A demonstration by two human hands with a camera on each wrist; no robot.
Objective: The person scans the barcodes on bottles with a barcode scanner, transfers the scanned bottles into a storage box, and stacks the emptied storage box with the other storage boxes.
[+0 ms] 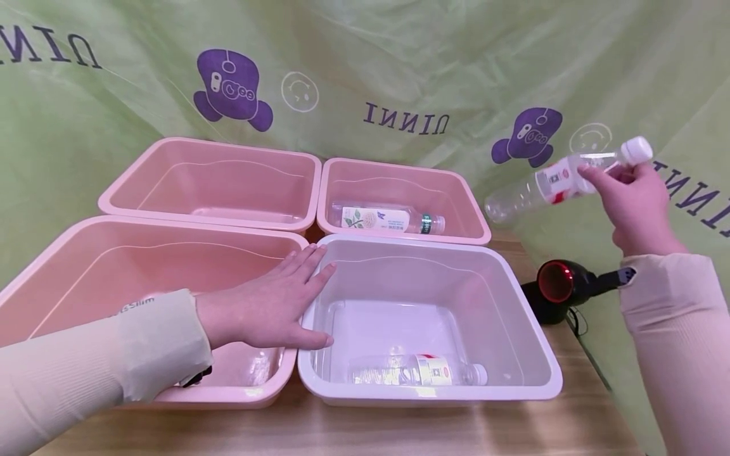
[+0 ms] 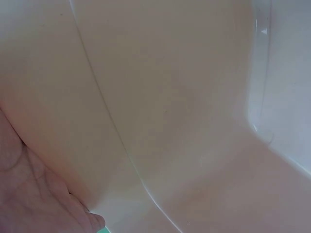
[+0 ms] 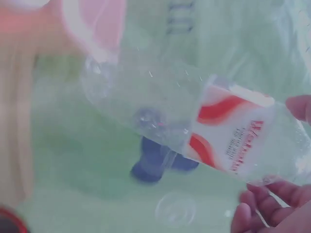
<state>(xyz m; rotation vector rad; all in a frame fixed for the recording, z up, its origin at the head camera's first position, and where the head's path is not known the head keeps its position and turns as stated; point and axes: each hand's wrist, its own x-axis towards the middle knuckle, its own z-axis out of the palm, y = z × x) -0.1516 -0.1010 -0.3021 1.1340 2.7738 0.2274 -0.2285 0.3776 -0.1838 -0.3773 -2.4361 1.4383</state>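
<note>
A green cloth [image 1: 342, 38] printed with purple figures hangs behind everything, and below it a wood-grained table [image 1: 433, 430] carries the bins. The front-left pink bin [image 1: 188, 266] and the white bin [image 1: 399, 278] stand side by side, with the back-left pink bin [image 1: 228, 183] and the back-right pink bin [image 1: 393, 187] behind them; this close grouping probably keeps all four within reach.

The held bottle [image 1: 561, 180], clear and bearing a red-and-white label, is in the air to the right of the bins, tilted with its base low. A similar clear bottle [image 1: 419, 370] lies along the near side of the white bin, and a green-banded bottle [image 1: 388, 218] lies in the back-right one, both on their sides.

The left hand [image 1: 265, 307] grasps nothing; its extended fingers lie across the adjoining front rims, perhaps for support. The right hand [image 1: 641, 202] pinches the held bottle near its cap end, thumb opposite fingers, which leaves the lower body uncovered. Beside the white bin stands a black device [image 1: 561, 285] with a red-lit ring.
</note>
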